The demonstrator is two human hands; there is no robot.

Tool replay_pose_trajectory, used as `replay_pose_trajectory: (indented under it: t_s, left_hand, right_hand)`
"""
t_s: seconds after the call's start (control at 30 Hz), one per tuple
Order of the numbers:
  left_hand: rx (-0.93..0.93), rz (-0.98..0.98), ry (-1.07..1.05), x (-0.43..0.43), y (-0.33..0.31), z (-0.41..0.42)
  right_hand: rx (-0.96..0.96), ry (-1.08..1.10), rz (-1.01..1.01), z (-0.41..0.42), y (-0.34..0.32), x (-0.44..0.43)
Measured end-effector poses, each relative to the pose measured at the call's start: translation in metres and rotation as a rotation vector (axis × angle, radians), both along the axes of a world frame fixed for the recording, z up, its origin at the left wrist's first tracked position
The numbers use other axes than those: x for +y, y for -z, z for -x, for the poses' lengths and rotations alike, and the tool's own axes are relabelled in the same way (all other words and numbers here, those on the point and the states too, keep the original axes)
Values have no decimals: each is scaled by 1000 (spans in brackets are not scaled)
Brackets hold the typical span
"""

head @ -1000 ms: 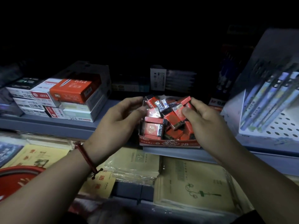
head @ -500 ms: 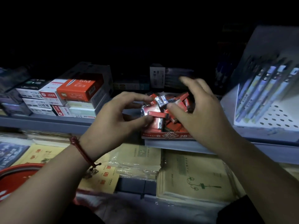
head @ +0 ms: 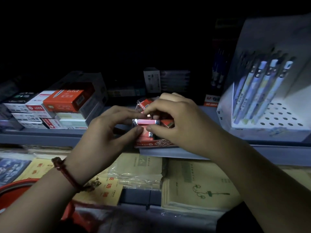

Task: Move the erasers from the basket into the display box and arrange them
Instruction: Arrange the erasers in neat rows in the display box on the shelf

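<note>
**Red film-wrapped eraser** [head: 146, 122], silvery crimped ends: lies horiz., long axis running L–R across the view, narrow edge toward the camera. It sits over the front-L part of the red printed cardboard display box [head: 157, 143], on top of the other red wrapped erasers [head: 144, 102] heaped at mixed angles inside.

**L hand** [head: 104, 133]: reaches in from lower L, palm turned inward. Fingers are curled, w/ the index fingertip [head: 134, 113] above the eraser's L end and the thumb [head: 134, 131] just below it. The grip is narrow, pinching the eraser top & bottom.

**R hand** [head: 178, 121]: comes in from lower R, back of hand toward the camera. It arches over the box's R half and hides most of the contents. The index finger curls down to the eraser's top edge, and the thumb tip [head: 155, 128] presses from below near mid-length. This grip is likewise almost closed on the same eraser; exact contact pts are partly hidden.

**Surroundings:**
- A red braided cord bracelet [head: 65, 174] is on the L wrist.
- The box stands at the front edge of a grey-blue metal shelf [head: 42, 137].
- To its L is a stack of flat red-and-white cardboard boxes [head: 65, 100].
- To its R is a white perforated pen stand [head: 279, 120] w/ pale blue pens [head: 262, 88] leaning in it.
- Below the shelf lie yellowish plastic-wrapped notebooks [head: 198, 187].
- The rim of a red round plastic basket [head: 16, 184] shows at lower L.
</note>
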State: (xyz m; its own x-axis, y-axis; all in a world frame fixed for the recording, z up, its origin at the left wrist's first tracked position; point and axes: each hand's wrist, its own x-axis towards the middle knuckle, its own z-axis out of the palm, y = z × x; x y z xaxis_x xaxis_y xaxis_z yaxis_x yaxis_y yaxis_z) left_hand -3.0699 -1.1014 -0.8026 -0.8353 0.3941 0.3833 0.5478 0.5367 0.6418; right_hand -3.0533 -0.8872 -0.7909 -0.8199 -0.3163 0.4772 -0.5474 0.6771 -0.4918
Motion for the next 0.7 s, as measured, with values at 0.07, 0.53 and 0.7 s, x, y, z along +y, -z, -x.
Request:
replay_pose_trajectory:
  t_s: [0.07, 0.53, 0.7]
  left_hand:
    - [-46, -21, -16, 1, 1, 1]
    - [-146, 29, -36, 0, -11, 0]
    - [-125, 80, -12, 3, -12, 2]
  right_hand:
    - [-24, -65, 42, -1, -3, 4]
    - [-80, -25, -170, 6, -6, 11]
    - [-19, -7, -104, 8, 1, 9]
